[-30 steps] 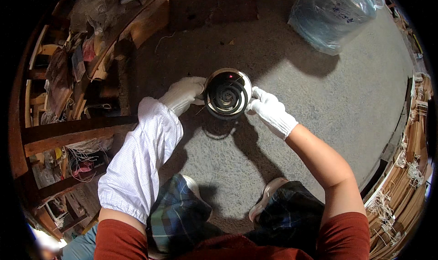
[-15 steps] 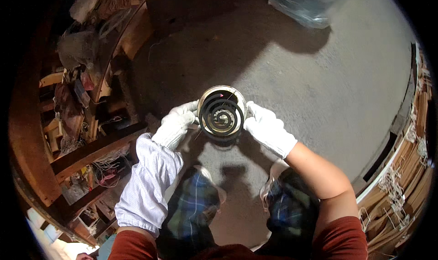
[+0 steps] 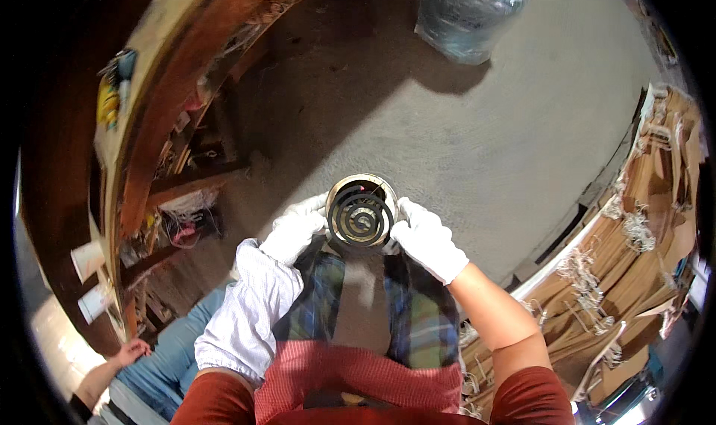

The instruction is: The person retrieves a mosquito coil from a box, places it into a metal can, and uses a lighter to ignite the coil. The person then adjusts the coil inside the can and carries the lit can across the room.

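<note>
A round metal tin (image 3: 365,178) is held in front of my thighs, its top facing up. Across its top sits a dark spiral mosquito coil (image 3: 363,220), with a small pinkish-red spot near its far end. My left hand (image 3: 295,231), in a white glove, is closed on the tin's left side. On the right side, my gloved right hand (image 3: 430,240) grips it too, fingers bent at the rim. The tin's underside and some fingertips are hidden.
A wooden bench with cluttered shelves (image 3: 198,182) stands at left. Stacked brown sheets (image 3: 597,276) with white strings lie at right. A plastic-wrapped bundle (image 3: 470,14) rests on the far concrete floor. Another person's hand (image 3: 133,350) and blue-clothed leg (image 3: 175,358) show at lower left.
The view has turned and my body stands straighter; a red checked garment now shows. The tin, still between both hands, appears lower in the picture. The other person's arm has come into view.
</note>
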A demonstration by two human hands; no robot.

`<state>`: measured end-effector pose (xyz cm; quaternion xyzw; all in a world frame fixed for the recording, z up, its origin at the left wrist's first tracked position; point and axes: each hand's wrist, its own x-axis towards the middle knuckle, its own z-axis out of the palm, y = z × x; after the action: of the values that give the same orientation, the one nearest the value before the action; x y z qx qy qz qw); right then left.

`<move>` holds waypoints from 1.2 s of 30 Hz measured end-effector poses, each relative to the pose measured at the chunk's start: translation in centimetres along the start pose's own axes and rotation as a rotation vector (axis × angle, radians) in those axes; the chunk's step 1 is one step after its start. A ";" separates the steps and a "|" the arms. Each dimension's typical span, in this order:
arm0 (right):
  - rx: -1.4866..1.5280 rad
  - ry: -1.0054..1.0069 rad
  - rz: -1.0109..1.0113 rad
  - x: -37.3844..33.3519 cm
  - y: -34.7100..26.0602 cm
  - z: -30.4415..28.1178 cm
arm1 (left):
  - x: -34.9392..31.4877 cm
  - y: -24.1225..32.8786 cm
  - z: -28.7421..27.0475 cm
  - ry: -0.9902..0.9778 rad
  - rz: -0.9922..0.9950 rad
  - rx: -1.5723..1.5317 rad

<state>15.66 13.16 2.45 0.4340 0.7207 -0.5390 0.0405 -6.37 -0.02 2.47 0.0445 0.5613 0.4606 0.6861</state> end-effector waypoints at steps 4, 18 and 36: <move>-0.131 0.019 -0.061 -5.0 -5.0 -2.3 | -6.0 -0.3 1.7 0.137 0.028 0.090; -0.220 -0.174 -0.150 -19.9 -15.9 -4.7 | -27.3 -2.1 12.2 0.617 0.127 -0.078; -0.702 -0.598 -0.441 -33.4 -23.1 -0.3 | -46.6 -14.3 22.0 1.140 0.141 -0.491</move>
<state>20.99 -7.02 37.26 0.0588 0.8897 -0.3607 0.2736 22.33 -29.94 36.19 -0.3302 0.7127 0.5718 0.2369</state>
